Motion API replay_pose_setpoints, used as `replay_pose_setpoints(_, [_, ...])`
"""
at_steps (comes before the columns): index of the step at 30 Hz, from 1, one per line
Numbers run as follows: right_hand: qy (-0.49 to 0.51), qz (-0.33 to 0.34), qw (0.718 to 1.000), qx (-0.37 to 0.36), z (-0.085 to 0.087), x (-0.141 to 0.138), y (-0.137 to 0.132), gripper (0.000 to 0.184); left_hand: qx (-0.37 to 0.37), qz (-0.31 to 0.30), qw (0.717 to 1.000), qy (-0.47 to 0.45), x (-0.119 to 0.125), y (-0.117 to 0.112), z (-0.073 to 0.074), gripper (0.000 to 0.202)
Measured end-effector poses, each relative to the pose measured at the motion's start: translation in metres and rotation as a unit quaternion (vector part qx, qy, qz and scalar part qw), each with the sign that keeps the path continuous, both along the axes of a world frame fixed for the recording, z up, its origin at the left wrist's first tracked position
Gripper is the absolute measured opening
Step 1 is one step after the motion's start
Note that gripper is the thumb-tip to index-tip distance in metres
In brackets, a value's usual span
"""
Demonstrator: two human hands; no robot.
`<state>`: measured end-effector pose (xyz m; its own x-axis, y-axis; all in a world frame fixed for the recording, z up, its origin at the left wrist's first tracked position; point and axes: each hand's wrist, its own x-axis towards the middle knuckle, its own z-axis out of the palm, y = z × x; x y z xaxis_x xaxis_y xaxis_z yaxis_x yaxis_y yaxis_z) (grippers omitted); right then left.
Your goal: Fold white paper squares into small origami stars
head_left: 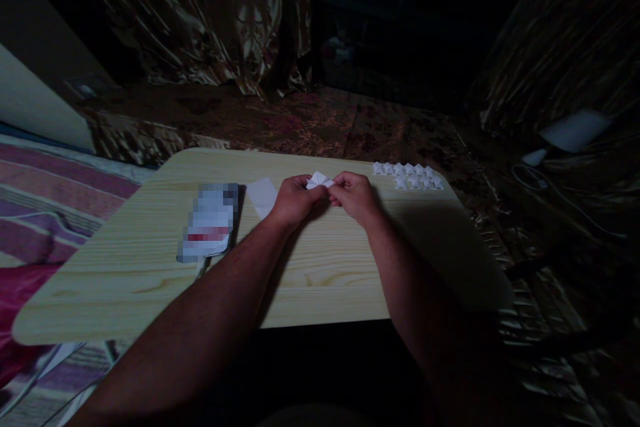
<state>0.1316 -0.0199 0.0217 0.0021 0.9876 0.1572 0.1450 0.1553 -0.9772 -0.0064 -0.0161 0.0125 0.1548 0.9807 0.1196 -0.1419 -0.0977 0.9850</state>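
Observation:
A small folded white paper with creases fanning from its middle is held up over the table, between my two hands. My left hand grips its left side, thumb in front and fingers behind. At its right edge my right hand pinches the paper with thumb and fingertips. A flat white sheet of paper lies on the table just left of my left hand, partly hidden by it. Several small folded white paper pieces stand in two rows at the table's far right corner.
The light wood table has rounded corners. A phone with a blurred screen lies on its left, a cable running from its lower end. Beyond the table are a patterned carpet and curtains. A striped bed cover is at left, a white lamp at right.

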Motion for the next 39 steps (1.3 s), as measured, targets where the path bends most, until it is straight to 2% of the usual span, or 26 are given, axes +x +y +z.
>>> replay_pose_setpoints(6, [0.034,-0.005,0.999,0.005,0.0012,-0.0006,0.0008,0.009,0.007,0.003,1.0,-0.029,0.003,-0.0012,0.001,0.013])
replay_pose_setpoints(13, [0.071,-0.019,0.997,-0.018,-0.0014,0.0001,0.0036,0.012,0.021,0.02,0.999,-0.013,0.0022,-0.001,0.0005,0.019])
replay_pose_setpoints(20, [0.029,0.001,1.0,-0.001,0.0022,0.0009,0.0007,0.008,0.011,0.017,1.0,-0.012,0.0014,-0.0008,0.0009,0.019])
replay_pose_setpoints(26, [0.02,-0.008,0.999,0.033,0.001,0.0026,0.0027,0.005,0.026,0.003,1.0,0.013,0.0001,-0.0014,0.0004,0.019])
replay_pose_setpoints(34, [0.033,0.0,0.999,-0.02,0.0014,0.0015,0.0019,0.007,0.031,0.035,0.999,0.004,-0.0009,0.0021,-0.0034,0.012])
replay_pose_setpoints(39, [0.011,-0.002,1.0,0.022,0.0005,0.0023,0.0022,0.005,0.029,0.022,0.999,0.01,-0.0007,0.0014,-0.0038,0.014])
